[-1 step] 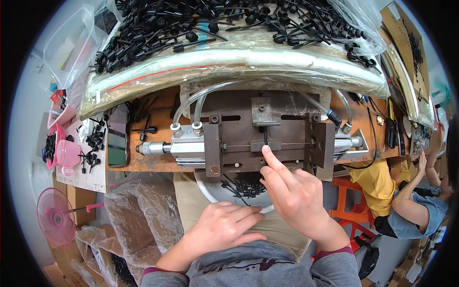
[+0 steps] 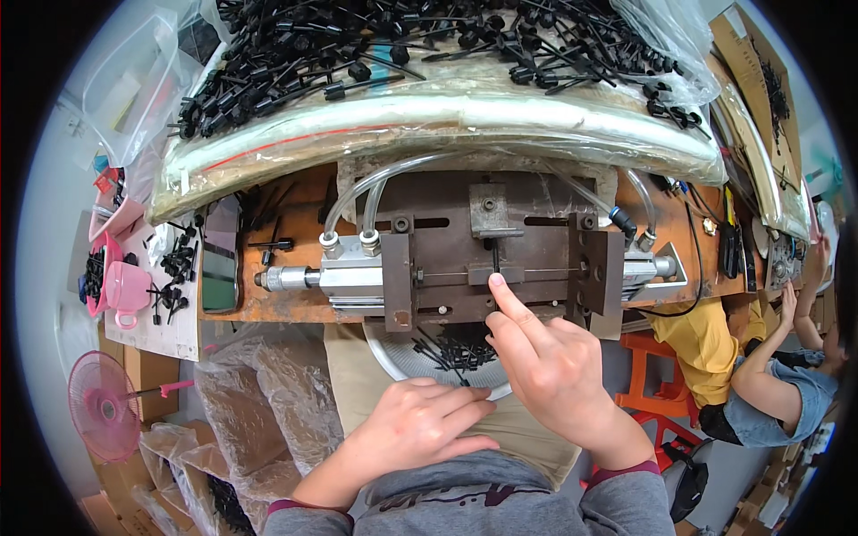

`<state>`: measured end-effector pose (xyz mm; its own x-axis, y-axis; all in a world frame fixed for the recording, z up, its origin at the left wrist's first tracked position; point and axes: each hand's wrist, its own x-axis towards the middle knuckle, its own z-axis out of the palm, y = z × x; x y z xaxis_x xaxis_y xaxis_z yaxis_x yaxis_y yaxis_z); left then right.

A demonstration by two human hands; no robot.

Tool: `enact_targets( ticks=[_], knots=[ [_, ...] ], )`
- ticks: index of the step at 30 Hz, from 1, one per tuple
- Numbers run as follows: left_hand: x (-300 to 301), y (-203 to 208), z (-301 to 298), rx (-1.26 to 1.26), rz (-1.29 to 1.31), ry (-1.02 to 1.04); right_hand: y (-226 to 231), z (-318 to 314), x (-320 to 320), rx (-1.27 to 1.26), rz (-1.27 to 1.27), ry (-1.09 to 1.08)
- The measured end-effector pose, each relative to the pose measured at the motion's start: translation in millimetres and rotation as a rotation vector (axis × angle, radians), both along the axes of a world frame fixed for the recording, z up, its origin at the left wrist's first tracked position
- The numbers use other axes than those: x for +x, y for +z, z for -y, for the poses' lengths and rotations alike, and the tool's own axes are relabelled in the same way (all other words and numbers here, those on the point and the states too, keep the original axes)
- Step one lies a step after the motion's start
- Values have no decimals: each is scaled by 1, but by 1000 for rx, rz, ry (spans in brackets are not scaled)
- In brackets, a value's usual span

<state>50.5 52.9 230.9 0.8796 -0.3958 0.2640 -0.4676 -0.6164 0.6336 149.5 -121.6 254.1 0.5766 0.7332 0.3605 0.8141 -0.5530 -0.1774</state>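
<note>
- Head view: we see the thin black rod point(image 2: 496, 256) upright in line with our gaze, crossing the small brown metal block point(image 2: 512, 275) at the fixture's middle.
- Our right hand point(image 2: 554, 364) extends its index finger to the rod's near end, other fingers curled; whether they hold anything, we cannot tell.
- Our left hand point(image 2: 424, 427) lies loosely spread, near and left, by the round white basket point(image 2: 382, 354).
- We judge this step as positioning the rod; the next move calls for fingertip alignment.

black parts point(image 2: 465, 40) cut off above, basin point(image 2: 382, 351) partly behind right hand point(image 2: 552, 362); rod point(image 2: 497, 256) partly covered
</note>
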Motion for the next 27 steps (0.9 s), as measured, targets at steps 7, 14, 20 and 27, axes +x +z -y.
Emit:
enact_targets(
  ticks=[7, 14, 20, 27],
  knots=[
    [3, -2, 1, -58, 161, -19, 47, 4, 41, 102, -25, 157],
    [-5, -4, 4, -120, 202, 8, 124, -10, 171, -24, 355, -18],
    [-10, -2, 4, -124, 148, -3, 127, -59, 213, -449, 77, -240],
    [-12, -7, 0, -131, 154, 2, 130, -59, 228, -456, -21, -108]
  ],
)
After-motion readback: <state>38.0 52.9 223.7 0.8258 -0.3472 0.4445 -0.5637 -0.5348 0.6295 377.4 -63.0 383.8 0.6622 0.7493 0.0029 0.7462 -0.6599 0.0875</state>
